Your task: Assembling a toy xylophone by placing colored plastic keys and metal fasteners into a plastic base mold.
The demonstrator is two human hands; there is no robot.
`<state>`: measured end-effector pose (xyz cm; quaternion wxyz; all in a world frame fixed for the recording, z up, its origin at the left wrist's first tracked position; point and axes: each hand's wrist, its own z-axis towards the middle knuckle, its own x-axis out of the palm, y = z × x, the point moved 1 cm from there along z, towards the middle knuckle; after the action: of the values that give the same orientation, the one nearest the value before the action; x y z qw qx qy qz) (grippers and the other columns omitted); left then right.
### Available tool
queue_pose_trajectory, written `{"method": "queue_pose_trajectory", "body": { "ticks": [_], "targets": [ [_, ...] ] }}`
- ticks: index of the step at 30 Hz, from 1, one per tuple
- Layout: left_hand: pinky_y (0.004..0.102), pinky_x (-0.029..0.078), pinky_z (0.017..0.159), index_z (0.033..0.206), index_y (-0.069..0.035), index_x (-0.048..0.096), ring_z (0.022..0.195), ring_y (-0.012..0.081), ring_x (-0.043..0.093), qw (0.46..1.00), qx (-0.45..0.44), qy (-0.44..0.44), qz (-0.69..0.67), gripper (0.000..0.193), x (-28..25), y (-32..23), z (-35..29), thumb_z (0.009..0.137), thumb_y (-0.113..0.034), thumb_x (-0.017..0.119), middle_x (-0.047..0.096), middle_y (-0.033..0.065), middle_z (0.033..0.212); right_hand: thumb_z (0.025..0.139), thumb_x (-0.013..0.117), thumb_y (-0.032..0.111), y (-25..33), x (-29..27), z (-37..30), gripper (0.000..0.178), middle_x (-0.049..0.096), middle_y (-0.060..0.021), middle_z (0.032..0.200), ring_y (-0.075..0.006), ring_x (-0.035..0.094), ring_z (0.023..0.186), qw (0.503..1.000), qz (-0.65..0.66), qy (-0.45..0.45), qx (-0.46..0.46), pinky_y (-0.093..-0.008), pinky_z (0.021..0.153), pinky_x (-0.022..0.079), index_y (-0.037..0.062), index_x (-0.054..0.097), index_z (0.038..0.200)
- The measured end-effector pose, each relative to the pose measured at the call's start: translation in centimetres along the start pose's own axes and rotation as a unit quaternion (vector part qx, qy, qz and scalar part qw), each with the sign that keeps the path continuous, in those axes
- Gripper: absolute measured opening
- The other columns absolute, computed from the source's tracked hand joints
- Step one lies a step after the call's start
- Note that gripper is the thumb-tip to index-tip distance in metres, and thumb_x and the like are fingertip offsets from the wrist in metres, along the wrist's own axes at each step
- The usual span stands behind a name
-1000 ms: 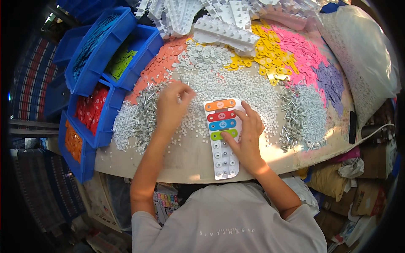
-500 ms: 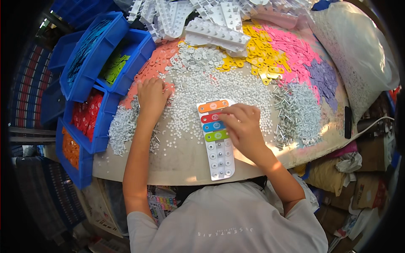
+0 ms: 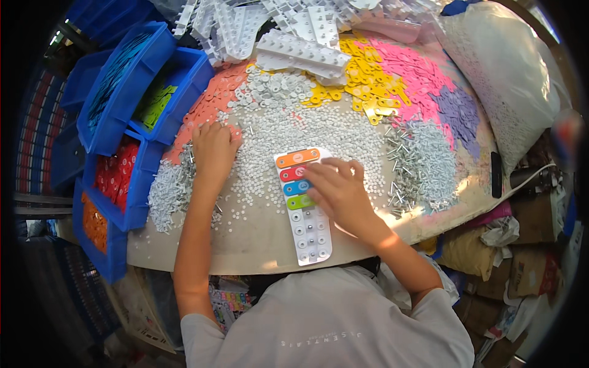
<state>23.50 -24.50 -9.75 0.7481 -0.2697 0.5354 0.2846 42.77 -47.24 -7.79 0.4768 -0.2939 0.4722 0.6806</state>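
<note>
A narrow white plastic board (image 3: 311, 236) lies at the table's near side, slanting slightly. Orange (image 3: 298, 158), red (image 3: 293, 173), blue (image 3: 297, 187) and green strips (image 3: 300, 201) cross its far half; white rings and metal studs stand on its bare near half. My right hand (image 3: 345, 191) reaches over the right ends of the strips, fingers stretched and apart, covering part of the red and green ones. My left hand (image 3: 213, 152) rests between the coral strips (image 3: 218, 92) and the metal pins (image 3: 184, 168), its fingers curled down. Whatever they pinch is hidden.
Small white caps (image 3: 294, 132) cover the table's middle. Yellow (image 3: 365, 73), pink (image 3: 414, 70) and purple strips (image 3: 457, 113) lie behind, with more pins (image 3: 423, 162) at right. Blue bins (image 3: 141, 184) of strips line the left; white moulded racks (image 3: 304, 52) and a filled plastic bag (image 3: 506, 80) stand beyond.
The whole view has shifted slightly to the left. My right hand has loosened from a pinch near the red strip and spread lower over the strips. My left hand stays by the coral pile.
</note>
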Motion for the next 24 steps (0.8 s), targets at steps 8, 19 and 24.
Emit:
{"method": "queue_pose_trajectory", "body": {
  "ticks": [8, 19, 24],
  "targets": [
    [0.0482, 0.041, 0.092, 0.066, -0.005, 0.067, 0.09, 0.0319, 0.061, 0.975, -0.1, 0.144, -0.133, 0.023, 0.3, 2.5, 1.8, 0.07, -0.023, 0.08, 0.068, 0.0131, 0.084, 0.088, 0.07, 0.023, -11.9, -2.3, 4.6, 0.021, 0.067, -0.0082, 0.095, -0.0284, 0.059, 0.096, 0.964, -0.223, -0.044, 0.137, -0.0434, 0.09, 0.041, 0.0084, 0.067, 0.103],
    [0.0455, 0.038, 0.097, 0.078, -0.005, 0.071, 0.095, 0.0308, 0.06, 0.996, -0.02, 0.045, 0.071, 0.019, 1.0, -0.1, 1.1, 0.074, -0.022, 0.076, 0.067, 0.014, 0.091, 0.082, 0.067, 0.012, -14.5, -0.2, 6.2, 0.014, 0.071, -0.0097, 0.09, -0.0283, 0.067, 0.09, 0.907, -0.372, 0.133, 0.144, -0.0393, 0.08, 0.051, 0.0063, 0.067, 0.095],
    [0.0437, 0.039, 0.095, 0.07, -0.006, 0.068, 0.093, 0.029, 0.06, 0.991, 0.01, -0.038, 0.127, 0.014, 2.3, -0.8, 1.1, 0.071, -0.017, 0.075, 0.066, 0.0126, 0.086, 0.089, 0.062, 0.013, -15.4, -2.0, 5.4, 0.013, 0.072, -0.0144, 0.089, -0.0303, 0.07, 0.081, 0.952, -0.237, 0.063, 0.183, -0.0438, 0.072, 0.053, 0.0027, 0.065, 0.096]
  ]
}}
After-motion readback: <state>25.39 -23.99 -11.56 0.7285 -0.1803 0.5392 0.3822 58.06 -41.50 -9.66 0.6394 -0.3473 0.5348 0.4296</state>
